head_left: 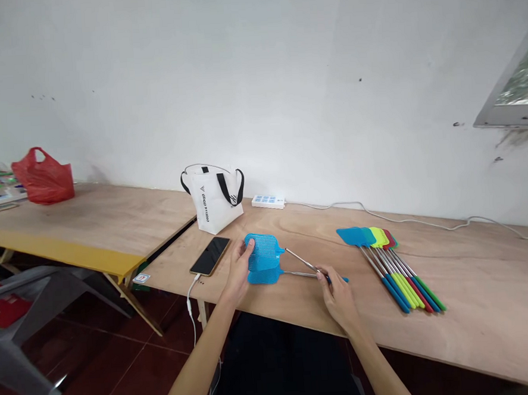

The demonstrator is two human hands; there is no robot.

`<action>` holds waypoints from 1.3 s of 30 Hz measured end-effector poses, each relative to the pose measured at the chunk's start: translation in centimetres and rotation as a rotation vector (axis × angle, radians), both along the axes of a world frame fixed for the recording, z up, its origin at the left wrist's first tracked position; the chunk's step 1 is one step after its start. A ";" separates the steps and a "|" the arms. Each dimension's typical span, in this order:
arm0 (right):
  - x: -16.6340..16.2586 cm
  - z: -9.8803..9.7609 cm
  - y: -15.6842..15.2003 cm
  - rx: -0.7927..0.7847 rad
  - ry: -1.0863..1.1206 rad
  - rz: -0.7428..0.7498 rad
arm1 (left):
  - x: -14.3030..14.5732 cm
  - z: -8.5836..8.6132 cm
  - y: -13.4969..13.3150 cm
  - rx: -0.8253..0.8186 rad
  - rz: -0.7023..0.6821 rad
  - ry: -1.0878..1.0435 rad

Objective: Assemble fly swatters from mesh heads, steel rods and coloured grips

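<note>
Along the white wall we have our table [485,303], with a second table [126,221] to its left. On that one stands a red bag [44,184], bulging as if filled; its contents are hidden. At the back of ours a white bag [215,207] stands upright, straps uppermost, probably for easy lifting; we cannot see inside. To our right, several swatters [401,281] lie fanned, heads toward the wall and grips toward us, seemingly to keep each handle reachable. Before us, one blue swatter [264,277] lies on the wood, partly beneath the held swatter [264,245]. Our left hand [239,269] pinches the latter's mesh head, thumb on top; our right hand [338,297] has its fingers closed around the shaft near the grip, so both ends look supported. The phone [210,256] lies near the front edge, perhaps because its cable hangs there. Smallest, the power strip [268,201] sits by the wall.
</note>
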State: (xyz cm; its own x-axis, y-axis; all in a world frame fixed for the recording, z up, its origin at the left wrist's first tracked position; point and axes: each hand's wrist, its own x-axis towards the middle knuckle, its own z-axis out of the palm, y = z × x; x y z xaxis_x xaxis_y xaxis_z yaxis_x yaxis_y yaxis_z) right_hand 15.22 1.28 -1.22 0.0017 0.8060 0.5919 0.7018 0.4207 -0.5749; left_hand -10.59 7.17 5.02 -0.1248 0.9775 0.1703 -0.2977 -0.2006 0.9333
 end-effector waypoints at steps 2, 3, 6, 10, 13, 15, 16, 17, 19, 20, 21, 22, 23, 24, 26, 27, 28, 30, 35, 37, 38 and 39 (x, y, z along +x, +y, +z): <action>0.0 0.2 -0.1 -0.002 -0.012 0.013 | -0.1 0.0 0.0 -0.004 0.013 0.008; 0.0 0.3 -0.1 -0.003 -0.018 0.017 | -0.1 0.1 0.0 -0.009 0.017 0.015; -0.1 0.5 -0.3 0.008 -0.058 0.034 | -0.2 0.4 -0.2 -0.025 0.027 0.035; -0.3 0.7 -0.4 0.026 -0.147 0.063 | -0.6 0.9 -0.2 0.004 0.040 0.099; -0.2 0.6 -0.3 0.034 -0.104 0.044 | -1.1 0.8 0.0 0.032 0.059 0.122; -0.2 0.4 -0.2 0.030 -0.043 0.011 | -1.4 0.7 0.3 0.033 0.075 0.102; -0.1 0.4 -0.2 0.025 -0.019 -0.004 | -1.5 0.7 0.4 0.029 0.080 0.091; -0.1 0.3 -0.2 0.019 -0.002 -0.012 | -1.6 0.6 0.5 0.025 0.081 0.083; -0.1 0.3 -0.2 0.006 0.005 -0.007 | -1.7 0.5 0.5 0.020 0.067 0.078; -0.1 0.3 -0.2 0.002 -0.003 0.006 | -1.7 0.5 0.5 0.019 0.055 0.080; -0.1 0.3 -0.2 -0.001 -0.015 0.021 | -1.6 0.4 0.5 0.019 0.044 0.085; -0.1 0.4 -0.2 -0.004 -0.027 0.033 | -1.5 0.4 0.4 0.020 0.036 0.092; -0.1 0.4 -0.2 -0.005 -0.037 0.043 | -1.5 0.4 0.4 0.022 0.029 0.099; -0.1 0.5 -0.2 -0.005 -0.046 0.050 | -1.4 0.4 0.3 0.024 0.026 0.106; -0.2 0.6 -0.2 -0.004 -0.058 0.055 | -1.3 0.5 0.2 0.028 0.026 0.118; -0.2 0.6 -0.2 -0.006 -0.064 0.056 | -1.3 0.5 0.2 0.030 0.027 0.123; -0.2 0.7 -0.2 -0.008 -0.069 0.057 | -1.3 0.5 0.2 0.033 0.028 0.128; -0.2 0.7 -0.2 -0.014 -0.073 0.059 | -1.4 0.5 0.2 0.043 0.029 0.142; -0.1 0.6 -0.2 0.015 -0.106 0.054 | -1.7 0.6 0.2 0.075 0.031 0.216; -0.1 0.6 -0.2 0.036 -0.130 0.052 | -1.9 0.7 0.2 0.093 0.022 0.244; -0.1 0.6 -0.2 0.046 -0.141 0.052 | -1.9 0.8 0.1 0.104 0.017 0.261; -0.1 0.6 -0.2 0.056 -0.153 0.051 | -2.0 0.9 0.1 0.115 0.012 0.283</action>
State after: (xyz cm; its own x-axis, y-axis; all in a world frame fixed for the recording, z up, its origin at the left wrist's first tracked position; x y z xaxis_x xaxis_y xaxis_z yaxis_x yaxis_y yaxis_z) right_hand 15.14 1.09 -0.62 -0.1317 0.7688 0.6258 0.7560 0.4862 -0.4382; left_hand -12.62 7.27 5.94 -0.0680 0.9484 0.3097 -0.0259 -0.3120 0.9497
